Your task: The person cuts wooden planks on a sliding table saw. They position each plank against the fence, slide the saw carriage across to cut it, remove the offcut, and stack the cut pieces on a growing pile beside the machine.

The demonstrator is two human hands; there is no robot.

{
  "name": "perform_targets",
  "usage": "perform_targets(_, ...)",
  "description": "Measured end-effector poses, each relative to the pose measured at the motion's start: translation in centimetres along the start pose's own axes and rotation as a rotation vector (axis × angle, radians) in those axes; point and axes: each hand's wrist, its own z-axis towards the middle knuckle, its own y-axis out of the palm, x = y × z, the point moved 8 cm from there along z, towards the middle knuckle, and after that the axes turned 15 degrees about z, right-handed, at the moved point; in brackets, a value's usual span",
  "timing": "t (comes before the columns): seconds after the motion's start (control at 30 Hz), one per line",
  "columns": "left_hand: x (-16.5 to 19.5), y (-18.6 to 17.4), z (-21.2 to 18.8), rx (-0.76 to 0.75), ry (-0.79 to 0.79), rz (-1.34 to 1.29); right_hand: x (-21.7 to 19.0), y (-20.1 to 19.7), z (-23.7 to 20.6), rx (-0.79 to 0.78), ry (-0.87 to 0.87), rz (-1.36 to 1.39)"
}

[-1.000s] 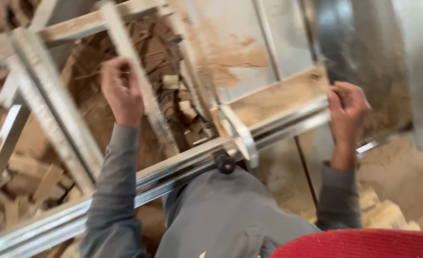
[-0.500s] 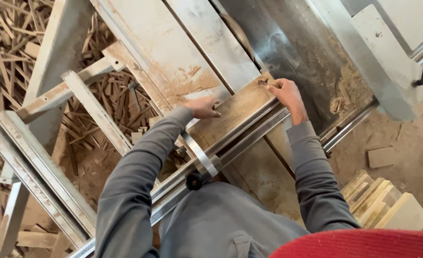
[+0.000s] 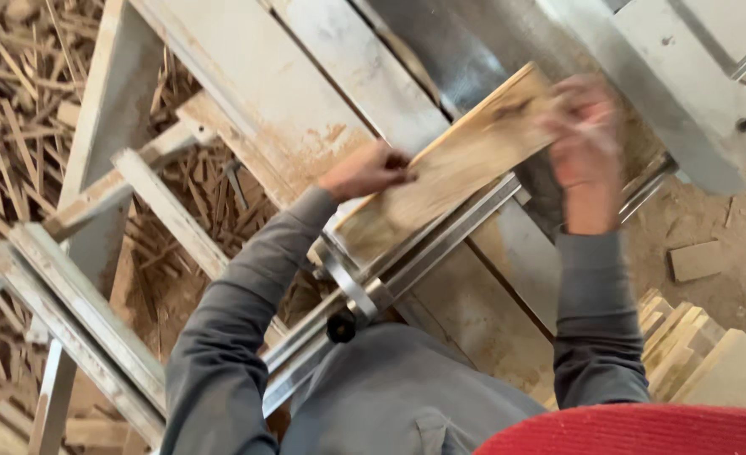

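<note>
Both hands hold a flat wooden board (image 3: 457, 168) on the saw bench (image 3: 263, 93), left hand (image 3: 364, 171) fingers clamped on its near end, right hand (image 3: 584, 139) blurred at the far end, its fingers' grip unclear. The board looks stiff, light and rough, best gripped by its ends.

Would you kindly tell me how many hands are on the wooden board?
2: the left hand on the wooden board's near-left edge, the right hand at its far end, blurred.
</note>
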Motion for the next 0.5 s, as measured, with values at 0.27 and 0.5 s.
perform_targets(0.27, 9.1, -1.7, -1.0, -0.108, 0.001, -1.109, -6.5, 12.3, -9.3, -0.421, -0.994, -1.126)
perform_targets(0.5, 3.5, 1.9, -1.1, -0.108, -0.194, -1.181, 6.5, 13.7, -12.3, -0.612, -1.054, -1.371)
